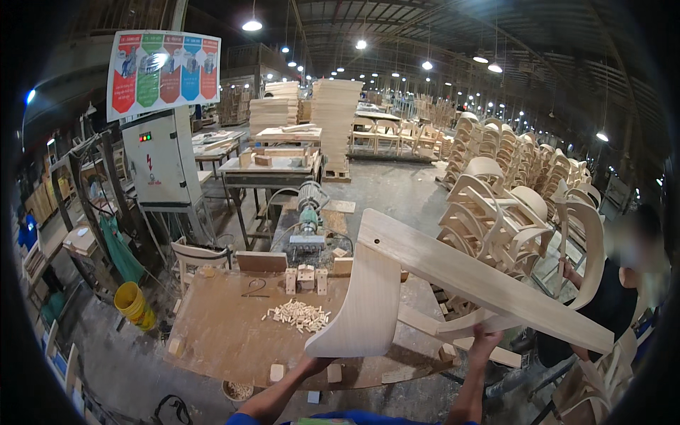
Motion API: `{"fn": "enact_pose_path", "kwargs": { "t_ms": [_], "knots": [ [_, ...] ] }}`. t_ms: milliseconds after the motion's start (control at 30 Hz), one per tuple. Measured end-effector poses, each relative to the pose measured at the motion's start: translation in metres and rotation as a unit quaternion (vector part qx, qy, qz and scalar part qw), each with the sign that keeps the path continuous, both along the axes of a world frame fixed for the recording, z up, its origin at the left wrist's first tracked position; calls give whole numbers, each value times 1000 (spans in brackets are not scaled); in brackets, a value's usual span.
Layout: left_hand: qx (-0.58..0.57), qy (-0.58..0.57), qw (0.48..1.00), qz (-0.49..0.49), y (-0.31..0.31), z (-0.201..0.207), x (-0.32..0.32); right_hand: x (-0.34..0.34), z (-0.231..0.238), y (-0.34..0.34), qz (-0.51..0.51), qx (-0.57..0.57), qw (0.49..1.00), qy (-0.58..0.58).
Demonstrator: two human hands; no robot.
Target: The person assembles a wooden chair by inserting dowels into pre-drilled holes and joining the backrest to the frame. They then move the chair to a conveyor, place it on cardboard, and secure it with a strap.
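In front of me, above the workbench, is a pale wooden chair frame, with a broad curved panel and a long straight piece slanting down to the right. A small dark hole shows near the top joint. My left hand grips the lower left edge of the panel, its fingers mostly hidden beneath. Closed on the curved rail at the frame's right side is my right hand. A pile of small wooden dowels lies on the brown workbench, left of the panel.
A green motor machine stands beyond the bench, behind wooden blocks. At right, a co-worker holds a curved chair part near stacked chair frames. A yellow bucket and an electrical cabinet are at left.
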State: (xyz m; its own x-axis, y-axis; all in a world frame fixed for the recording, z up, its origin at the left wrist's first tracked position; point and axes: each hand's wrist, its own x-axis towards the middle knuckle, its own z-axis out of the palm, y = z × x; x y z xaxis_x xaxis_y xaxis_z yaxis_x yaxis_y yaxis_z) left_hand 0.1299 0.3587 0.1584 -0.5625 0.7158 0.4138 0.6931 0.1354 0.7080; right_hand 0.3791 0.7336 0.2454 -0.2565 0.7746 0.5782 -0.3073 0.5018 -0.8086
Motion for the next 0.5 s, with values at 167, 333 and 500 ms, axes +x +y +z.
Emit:
{"fn": "enact_pose_path", "kwargs": {
  "t_ms": [167,333,500],
  "knots": [
    [23,39,998,42,-6,-14,8,2,-7,-20,-48,-10,997,58],
    [21,-75,995,62,-22,-10,1,4,12,-30,-122,73,990,-5],
    [179,-123,976,35,-33,46,-5,7,64,-35,-36,50,996,60]
  ]
}}
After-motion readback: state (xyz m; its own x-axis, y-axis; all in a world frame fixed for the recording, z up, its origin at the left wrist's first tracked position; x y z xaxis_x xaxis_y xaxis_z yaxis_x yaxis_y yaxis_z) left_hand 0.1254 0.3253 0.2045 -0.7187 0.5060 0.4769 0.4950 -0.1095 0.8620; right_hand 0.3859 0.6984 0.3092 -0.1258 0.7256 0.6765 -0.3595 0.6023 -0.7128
